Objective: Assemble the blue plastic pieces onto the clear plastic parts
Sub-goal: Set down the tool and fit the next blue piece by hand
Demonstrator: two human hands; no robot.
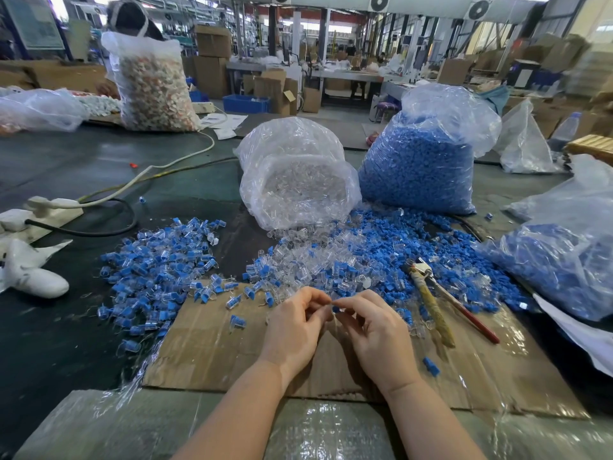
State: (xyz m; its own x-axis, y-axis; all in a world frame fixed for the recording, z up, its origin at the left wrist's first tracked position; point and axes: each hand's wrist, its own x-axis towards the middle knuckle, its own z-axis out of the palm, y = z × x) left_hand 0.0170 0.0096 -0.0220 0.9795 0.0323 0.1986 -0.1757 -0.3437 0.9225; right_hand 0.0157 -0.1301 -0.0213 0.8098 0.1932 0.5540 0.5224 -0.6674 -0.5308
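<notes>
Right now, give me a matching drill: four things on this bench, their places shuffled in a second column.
Things:
1. bag of blue pieces
2. bag of clear parts
3. pliers
4. assembled pile

Places:
A. left of the cardboard
B. far right, upright
C. lying on the cardboard's right side
D. centre, tipped, mouth spilling forward

Pairs: 1-B, 2-D, 3-C, 4-A

A small blue plastic piece (335,309) sat pinched between both hands' fingertips above the cardboard, while loose blue pieces (414,247) and clear plastic parts (298,260) lay heaped behind, and assembled blue-and-clear units (156,270) were piled to the left.
</notes>
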